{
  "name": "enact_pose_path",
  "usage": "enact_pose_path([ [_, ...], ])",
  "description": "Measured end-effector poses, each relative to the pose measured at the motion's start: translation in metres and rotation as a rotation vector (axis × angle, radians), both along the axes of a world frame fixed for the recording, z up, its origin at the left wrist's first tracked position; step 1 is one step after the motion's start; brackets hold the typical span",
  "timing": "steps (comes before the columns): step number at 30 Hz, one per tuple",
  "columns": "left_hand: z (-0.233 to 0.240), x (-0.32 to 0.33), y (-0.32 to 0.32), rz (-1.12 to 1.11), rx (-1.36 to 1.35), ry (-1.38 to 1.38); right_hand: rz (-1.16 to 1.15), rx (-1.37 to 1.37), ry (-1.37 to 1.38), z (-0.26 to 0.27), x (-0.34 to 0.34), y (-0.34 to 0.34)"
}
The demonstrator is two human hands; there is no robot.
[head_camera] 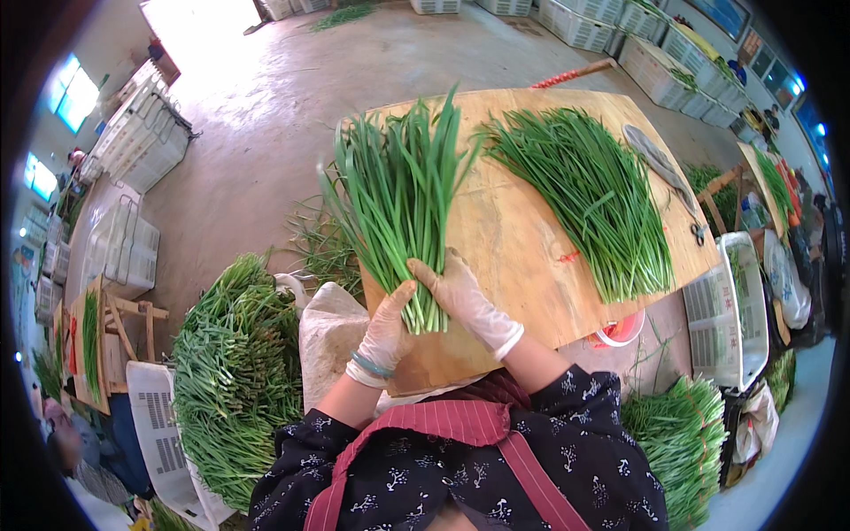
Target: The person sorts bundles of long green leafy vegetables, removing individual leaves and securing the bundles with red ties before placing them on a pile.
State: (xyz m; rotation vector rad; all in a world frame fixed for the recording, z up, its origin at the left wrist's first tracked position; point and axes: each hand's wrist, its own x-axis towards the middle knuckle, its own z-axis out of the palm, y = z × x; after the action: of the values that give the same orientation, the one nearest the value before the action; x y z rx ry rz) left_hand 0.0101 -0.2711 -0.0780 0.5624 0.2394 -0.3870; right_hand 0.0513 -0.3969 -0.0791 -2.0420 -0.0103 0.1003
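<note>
A bunch of green garlic chives [398, 192] is held between my two gloved hands, its pale cut ends towards me and its leaves fanning away. My left hand [388, 325] grips the lower stems from the left. Around the stems from the right closes my right hand [458, 292], thumb on top. Both wear thin whitish gloves, and a bluish bangle [370, 366] circles the left wrist. Under the bunch is a plywood board [505, 232]. A wide layer of chives [591, 199] lies on its right half, with a red tie [568, 257] beside it.
A grey cloth strip [654, 156] and small scissors [697, 233] lie at the board's right edge. At left rises a large chive heap [232, 372] beside a white sack [332, 338]. Tied chives [677, 445] and a white crate [724, 312] stand right. A person [80, 438] is at far left.
</note>
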Motion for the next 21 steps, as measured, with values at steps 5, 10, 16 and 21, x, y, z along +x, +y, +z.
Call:
enact_pose_path([
  [5,0.01,-0.013,0.021,-0.219,0.398,-0.201,0.1,-0.183,-0.189,-0.017,-0.021,0.01],
  [10,0.036,-0.033,0.05,-0.291,0.626,-0.152,0.375,0.582,0.138,-0.005,-0.03,0.022],
  [16,0.01,-0.058,0.104,-0.207,1.132,-0.595,0.144,1.241,0.4,0.014,0.016,0.043],
  [21,-0.009,-0.088,0.133,-0.004,1.423,-0.69,0.126,1.367,0.15,0.045,0.068,0.005],
])
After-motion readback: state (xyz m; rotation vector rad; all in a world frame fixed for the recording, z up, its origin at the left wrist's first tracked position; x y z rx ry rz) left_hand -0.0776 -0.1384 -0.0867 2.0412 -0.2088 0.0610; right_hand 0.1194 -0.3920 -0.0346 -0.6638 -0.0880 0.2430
